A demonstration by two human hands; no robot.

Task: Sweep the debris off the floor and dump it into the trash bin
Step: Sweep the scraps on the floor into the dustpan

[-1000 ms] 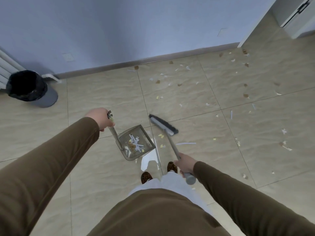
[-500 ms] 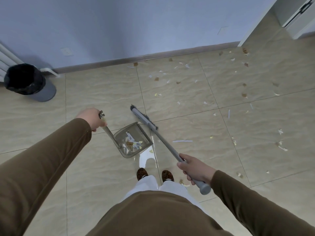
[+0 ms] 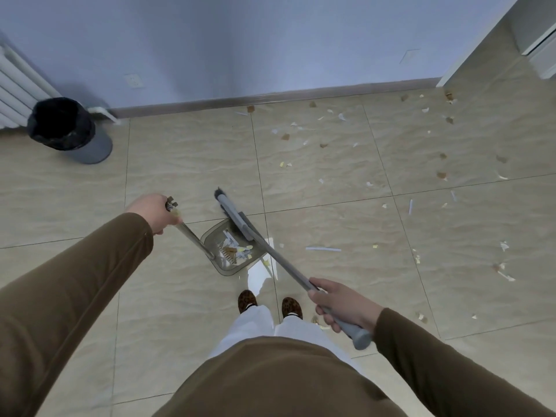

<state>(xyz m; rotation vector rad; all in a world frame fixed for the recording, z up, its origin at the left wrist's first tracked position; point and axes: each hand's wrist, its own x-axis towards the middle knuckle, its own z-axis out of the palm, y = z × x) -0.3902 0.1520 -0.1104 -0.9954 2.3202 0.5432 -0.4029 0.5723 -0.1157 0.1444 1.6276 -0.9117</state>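
My left hand [image 3: 155, 210] grips the top of the dustpan's metal handle [image 3: 192, 237]. The clear grey dustpan [image 3: 231, 269] sits on the floor in front of my feet and holds paper scraps. My right hand [image 3: 343, 305] holds the grey broom shaft [image 3: 285, 266] near its end. The broom head [image 3: 233, 213] lies over the dustpan's far edge. Paper and brown debris [image 3: 323, 145] is scattered over the tiles to the right and towards the wall. A grey trash bin [image 3: 64, 127] with a black liner stands at the far left by the wall.
A white radiator [image 3: 15, 82] hangs on the wall behind the bin. A baseboard [image 3: 270, 97] runs along the blue wall. A doorway with a white frame [image 3: 469, 52] opens at the far right. A long white strip [image 3: 323, 249] lies right of the dustpan.
The broom head swung left from the open tile onto the dustpan's edge. My right hand slid down the shaft. The dustpan stayed in front of my feet.
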